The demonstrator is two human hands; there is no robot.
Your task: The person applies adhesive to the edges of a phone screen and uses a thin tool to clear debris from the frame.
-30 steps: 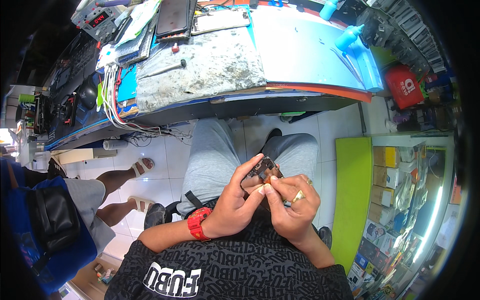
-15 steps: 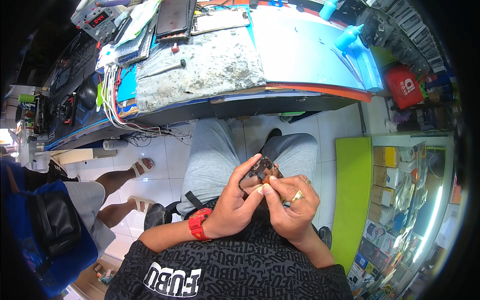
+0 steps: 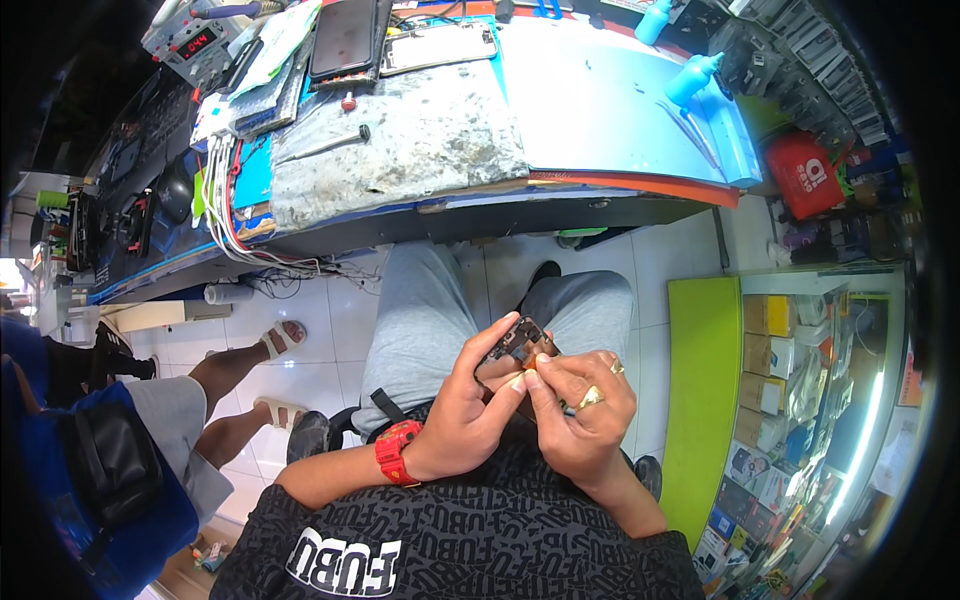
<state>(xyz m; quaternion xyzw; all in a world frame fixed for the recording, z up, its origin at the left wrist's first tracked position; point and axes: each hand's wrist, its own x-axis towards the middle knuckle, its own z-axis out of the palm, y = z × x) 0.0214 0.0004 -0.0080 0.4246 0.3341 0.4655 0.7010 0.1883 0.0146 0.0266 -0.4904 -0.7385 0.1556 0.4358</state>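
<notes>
A dark phone with exposed inner parts [image 3: 519, 338] is held over my lap. My left hand [image 3: 478, 405] grips it from the left, fingers along its edge and thumb near its lower end. The thumb and index finger of my right hand [image 3: 582, 412] pinch at a small orange piece [image 3: 531, 364] on the phone, right beside my left thumb tip; that piece is partly hidden by the fingertips. I wear a red watch [image 3: 399, 448] on the left wrist and gold rings on the right hand.
Ahead, the cluttered desk [image 3: 400, 140] holds phones, cables, a power supply [image 3: 190, 40], a metal tool [image 3: 330, 139] and blue bottles [image 3: 690, 80]. A person's sandalled legs [image 3: 240, 360] and blue bag are at left. A glass display case [image 3: 790, 420] and green board [image 3: 690, 380] are at right.
Both hands and the phone have shifted very slightly left, with the same grip. The desk appears slightly moved in view as the camera shifts.
</notes>
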